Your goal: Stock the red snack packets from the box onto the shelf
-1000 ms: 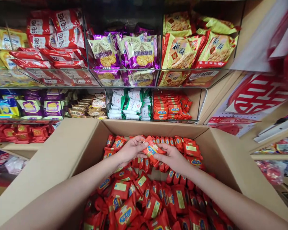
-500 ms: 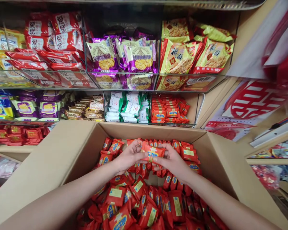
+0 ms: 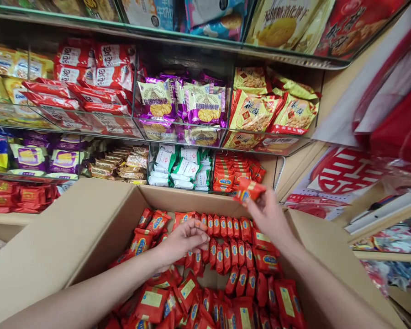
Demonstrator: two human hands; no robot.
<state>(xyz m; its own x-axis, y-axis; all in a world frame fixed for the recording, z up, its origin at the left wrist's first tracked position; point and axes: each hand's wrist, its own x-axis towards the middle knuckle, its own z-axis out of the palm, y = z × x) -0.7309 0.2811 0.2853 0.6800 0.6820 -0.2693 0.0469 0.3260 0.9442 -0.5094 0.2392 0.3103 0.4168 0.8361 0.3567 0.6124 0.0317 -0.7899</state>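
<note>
Apparently the small red packet [image 3: 249, 189] is held so that its bulk juts clear of the fingers: the right hand [image 3: 267, 214] pinches it by the near end, thumb against fingertips, though blur hides the exact contact. Taking the middle of the cardboard box [image 3: 192, 201] as the clock's centre, with twelve straight ahead of the wearer, that packet hangs at one o'clock, raised by the far wall and just in front of a shelf compartment [image 3: 271, 164] where matching shelf packets [image 3: 224, 177] lie in piles. The left hand [image 3: 187, 240] hovers over the contents at eleven o'clock, fingers loosely curled and thumb a little apart, with no packet to be seen in it — perhaps kept low so that the right hand has free air. Between twelve and one, upright packets [image 3: 222, 226] stand on edge in close rows, a placing that probably saves room and lets each one prop its neighbour. Toward six, the loose packets [image 3: 152, 304] lie tumbled at all angles, some with the pale label up, as if nothing braces them. The left flap [image 3: 55, 228] folds outward at ten o'clock, which leaves the opening wide enough for both forearms. Beyond twelve, white-and-green packets [image 3: 188, 169] sit beside the red piles — parted from them, it seems, to keep each kind together.
</note>
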